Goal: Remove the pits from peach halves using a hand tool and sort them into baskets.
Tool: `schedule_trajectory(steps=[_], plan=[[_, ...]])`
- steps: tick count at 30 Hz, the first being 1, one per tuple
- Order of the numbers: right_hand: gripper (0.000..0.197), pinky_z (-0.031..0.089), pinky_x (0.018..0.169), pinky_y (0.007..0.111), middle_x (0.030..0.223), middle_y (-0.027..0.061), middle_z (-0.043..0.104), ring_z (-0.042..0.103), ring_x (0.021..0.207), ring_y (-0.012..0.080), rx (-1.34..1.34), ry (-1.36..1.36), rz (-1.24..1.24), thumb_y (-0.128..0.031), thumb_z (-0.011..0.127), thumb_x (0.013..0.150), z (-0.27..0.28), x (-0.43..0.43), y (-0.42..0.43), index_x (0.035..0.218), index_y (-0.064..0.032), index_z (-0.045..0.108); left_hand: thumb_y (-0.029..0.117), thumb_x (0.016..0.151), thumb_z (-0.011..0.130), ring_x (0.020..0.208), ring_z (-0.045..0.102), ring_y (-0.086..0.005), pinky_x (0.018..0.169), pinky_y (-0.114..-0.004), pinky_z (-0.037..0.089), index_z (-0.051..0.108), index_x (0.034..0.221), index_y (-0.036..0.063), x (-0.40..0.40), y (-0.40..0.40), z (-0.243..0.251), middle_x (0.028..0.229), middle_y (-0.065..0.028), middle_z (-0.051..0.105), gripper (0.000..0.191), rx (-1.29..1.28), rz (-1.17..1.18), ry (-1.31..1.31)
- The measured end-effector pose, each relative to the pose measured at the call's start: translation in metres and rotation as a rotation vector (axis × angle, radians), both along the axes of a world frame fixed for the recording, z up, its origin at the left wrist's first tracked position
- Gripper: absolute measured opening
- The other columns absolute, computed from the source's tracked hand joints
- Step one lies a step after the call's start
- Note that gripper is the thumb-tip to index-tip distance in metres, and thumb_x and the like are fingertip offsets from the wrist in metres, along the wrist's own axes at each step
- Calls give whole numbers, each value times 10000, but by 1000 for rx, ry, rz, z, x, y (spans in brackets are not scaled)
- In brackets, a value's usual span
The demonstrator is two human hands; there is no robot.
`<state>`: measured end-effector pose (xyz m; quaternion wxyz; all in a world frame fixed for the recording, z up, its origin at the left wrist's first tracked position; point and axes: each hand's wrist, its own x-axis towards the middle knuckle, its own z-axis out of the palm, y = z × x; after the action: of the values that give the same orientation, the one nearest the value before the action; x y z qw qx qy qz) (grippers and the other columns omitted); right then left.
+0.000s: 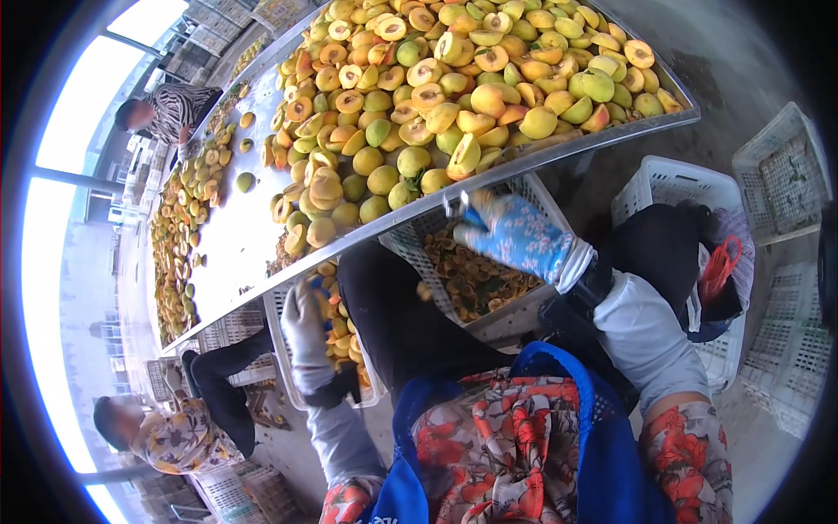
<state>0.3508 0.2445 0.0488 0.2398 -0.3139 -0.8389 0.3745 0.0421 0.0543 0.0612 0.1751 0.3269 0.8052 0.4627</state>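
My right hand [514,232], in a blue floral glove with light fingertips, is closed around a small tool with a shiny metal end [456,203], just below the metal table's edge [419,208]. Under it stands a crate [553,200] of pits and scraps [474,272]. My left hand [306,321], in a whitish glove, hangs over a white crate [288,376] of halved fruit [342,334]; whether it holds anything is unclear. A small blurred piece [425,291] is in the air above my dark trouser leg. Yellow-green stone fruits, whole and halved [425,98], are heaped on the table.
Across the table a person in a striped top [173,111] stands by more fruit [190,216]. Another person in a patterned shirt [183,435] sits at lower left. At right are a white basket [687,173] with a bag and red strap, and more plastic crates [785,173].
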Motion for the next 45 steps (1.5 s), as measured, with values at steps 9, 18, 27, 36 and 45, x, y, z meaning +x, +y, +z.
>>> schedule_trajectory(steps=[9, 18, 27, 36, 45], plan=[[409, 510, 765, 486, 958, 177, 637, 640, 861, 373, 296, -204, -339, -263, 705, 785, 4, -32, 56, 1121, -72, 569, 103, 958, 563, 819, 623, -120, 722, -224, 511, 556, 1282, 11, 34, 17, 21, 1048, -76, 636, 337, 181, -165, -13], [391, 480, 705, 289, 827, -3, 564, 566, 774, 117, -619, 293, 282, -201, 692, 822, 40, -19, 18, 1168, -65, 567, 591, 978, 332, 596, 622, -188, 450, -243, 471, 534, 1156, 19, 117, 107, -22, 910, -129, 650, 631, 374, -565, -536], [388, 500, 736, 378, 901, 172, 651, 647, 827, 313, -204, 442, -106, -245, 677, 873, -2, -46, 0, 1180, -44, 549, 474, 999, 422, 565, 606, -180, 492, -265, 488, 579, 1136, -13, 125, 100, -14, 807, -91, 629, 529, 202, -466, -765], [365, 496, 694, 511, 859, 224, 653, 634, 806, 412, 71, 95, 19, -341, 576, 912, -3, -37, -35, 1047, -5, 537, 338, 1000, 484, 1033, 590, -279, 912, -386, 501, 501, 1194, -6, 121, 102, -23, 1061, -161, 609, 396, 575, -391, -622], [383, 502, 704, 504, 823, 223, 655, 639, 807, 409, -17, -129, 67, -363, 528, 921, -5, -39, -41, 1022, 6, 543, 290, 1009, 473, 1012, 623, -275, 889, -406, 523, 488, 1210, 0, 138, 99, -17, 1094, -144, 616, 353, 570, -410, -966]])
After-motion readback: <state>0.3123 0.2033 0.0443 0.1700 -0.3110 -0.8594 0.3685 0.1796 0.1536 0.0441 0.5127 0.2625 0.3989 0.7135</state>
